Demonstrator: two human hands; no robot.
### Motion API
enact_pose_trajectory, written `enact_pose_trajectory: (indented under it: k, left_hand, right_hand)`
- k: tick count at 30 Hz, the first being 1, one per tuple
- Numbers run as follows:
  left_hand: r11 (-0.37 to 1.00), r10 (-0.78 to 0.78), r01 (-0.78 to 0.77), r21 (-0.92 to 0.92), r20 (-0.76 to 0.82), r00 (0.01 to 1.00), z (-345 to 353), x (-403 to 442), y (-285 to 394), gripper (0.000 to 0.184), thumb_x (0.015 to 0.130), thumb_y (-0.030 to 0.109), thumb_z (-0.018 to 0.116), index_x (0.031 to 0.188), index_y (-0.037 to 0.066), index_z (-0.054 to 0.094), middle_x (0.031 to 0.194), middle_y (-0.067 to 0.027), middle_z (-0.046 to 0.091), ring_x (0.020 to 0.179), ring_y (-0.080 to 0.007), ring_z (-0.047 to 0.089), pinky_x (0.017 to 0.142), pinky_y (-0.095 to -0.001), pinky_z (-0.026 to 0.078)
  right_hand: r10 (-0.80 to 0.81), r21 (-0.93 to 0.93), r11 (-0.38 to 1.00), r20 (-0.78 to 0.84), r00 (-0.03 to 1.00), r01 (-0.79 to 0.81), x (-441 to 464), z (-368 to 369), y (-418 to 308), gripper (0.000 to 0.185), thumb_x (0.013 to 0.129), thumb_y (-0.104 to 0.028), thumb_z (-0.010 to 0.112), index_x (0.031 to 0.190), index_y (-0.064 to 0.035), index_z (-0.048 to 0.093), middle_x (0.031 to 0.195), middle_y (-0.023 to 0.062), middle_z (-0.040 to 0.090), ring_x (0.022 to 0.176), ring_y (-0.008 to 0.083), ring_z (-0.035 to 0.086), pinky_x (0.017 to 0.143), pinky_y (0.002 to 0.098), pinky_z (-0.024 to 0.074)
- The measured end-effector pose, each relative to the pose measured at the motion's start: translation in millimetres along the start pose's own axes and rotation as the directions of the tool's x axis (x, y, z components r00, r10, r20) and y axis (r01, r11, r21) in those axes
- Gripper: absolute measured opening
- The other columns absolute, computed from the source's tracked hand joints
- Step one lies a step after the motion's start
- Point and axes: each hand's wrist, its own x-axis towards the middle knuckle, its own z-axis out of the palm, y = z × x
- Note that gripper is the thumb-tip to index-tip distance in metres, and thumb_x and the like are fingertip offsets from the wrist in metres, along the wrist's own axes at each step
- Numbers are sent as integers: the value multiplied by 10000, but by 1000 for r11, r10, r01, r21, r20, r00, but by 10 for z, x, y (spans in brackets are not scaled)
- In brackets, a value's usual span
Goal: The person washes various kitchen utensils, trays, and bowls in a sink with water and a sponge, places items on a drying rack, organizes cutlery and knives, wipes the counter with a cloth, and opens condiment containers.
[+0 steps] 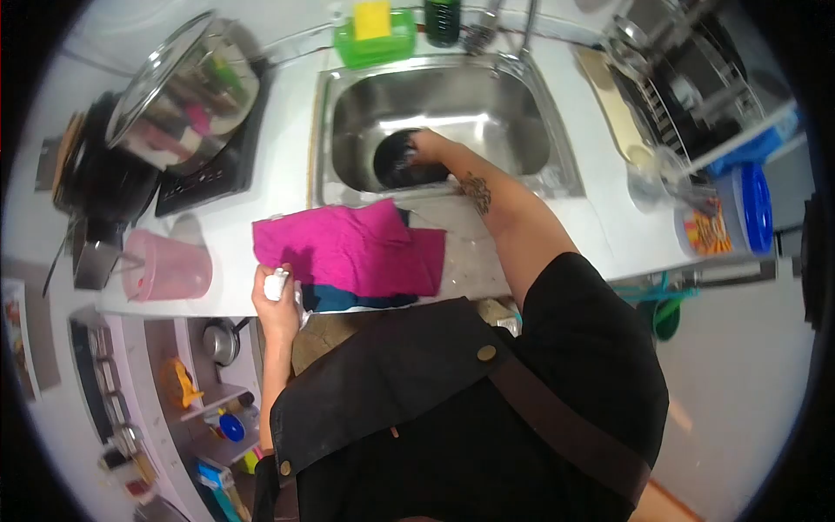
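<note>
My right hand [426, 148] reaches down into the steel sink [487, 130], its fingers at a dark round item [396, 161], perhaps a bowl or pan. Those fingers are partly hidden, so their grip is unclear. At the counter's front edge, my left hand [277, 300] is closed around a white object [277, 284], perhaps a crumpled cloth. Beside that hand, a pink cloth [348, 248] lies on the counter in front of the sink, over a dark teal cloth [357, 298].
A large glass-lidded pot [187, 104] stands on a black cooktop [196, 184] at left, above a pink container [170, 268]. A green holder [376, 48] with a yellow sponge [372, 20] sits behind the sink. At right are a dish rack [674, 113] and a blue-lidded tub [755, 209].
</note>
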Motion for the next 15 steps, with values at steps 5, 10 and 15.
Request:
enact_pose_trajectory:
  k: [5, 10, 15]
  left_hand:
    - [903, 425, -428, 25, 83, 901, 390, 194, -5, 285, 735, 7, 577, 933, 38, 375, 974, -94, 441, 896, -167, 452, 789, -301, 382]
    - [789, 221, -567, 236, 753, 620, 853, 109, 424, 666, 635, 278, 691, 1168, 42, 370, 1140, -154, 287, 1089, -291, 282, 937, -401, 239]
    - [775, 496, -602, -192, 776, 391, 1060, -16, 572, 659, 563, 250, 705, 1158, 104, 463, 1157, -117, 273, 1098, -267, 264, 960, -394, 214]
  right_hand:
    - [-9, 749, 654, -131, 991, 105, -508, -886, -1367, 466, 809, -420, 515, 1074, -37, 541, 1056, 102, 565, 975, 194, 523, 802, 295, 429]
    - [99, 860, 261, -476, 874, 439, -1767, -948, -2238, 392, 844, -275, 513, 1146, -29, 466, 1029, 64, 558, 927, 131, 507, 801, 267, 407]
    - [572, 673, 727, -484, 662, -137, -2925, -743, -1688, 256, 845, -218, 484, 924, -2, 596, 918, 110, 614, 867, 149, 561, 809, 285, 420]
